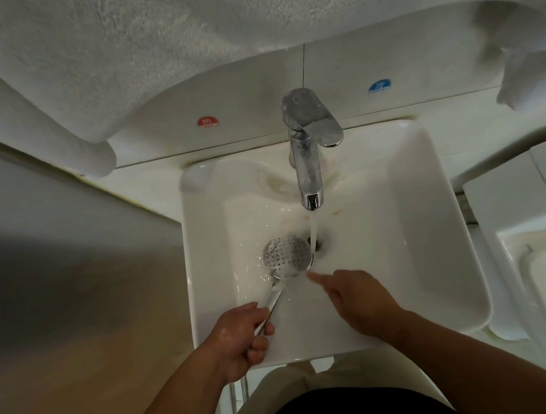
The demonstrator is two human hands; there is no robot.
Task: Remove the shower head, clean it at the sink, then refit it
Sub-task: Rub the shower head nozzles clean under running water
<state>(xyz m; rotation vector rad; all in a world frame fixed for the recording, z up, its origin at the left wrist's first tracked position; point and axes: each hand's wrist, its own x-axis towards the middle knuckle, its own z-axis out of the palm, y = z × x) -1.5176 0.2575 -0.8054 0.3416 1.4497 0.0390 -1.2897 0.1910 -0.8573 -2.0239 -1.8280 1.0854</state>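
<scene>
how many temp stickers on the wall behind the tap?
2: a red sticker left of the tap and a blue sticker right of it. The towel hanging above could hide more.

The shower head [287, 253] has a shiny silver face dotted with a regular pattern of small dark holes. The sink [436, 222] is glossy white, with brownish-yellow stains [276, 186] around the base of the chrome tap [306, 155]. On the pale wall tiles [253, 107] sit a round red sticker [208, 122] and a round blue sticker [380, 86], both with white characters. The hanging towel [145, 51] is white with a nubbly looped texture.
</scene>
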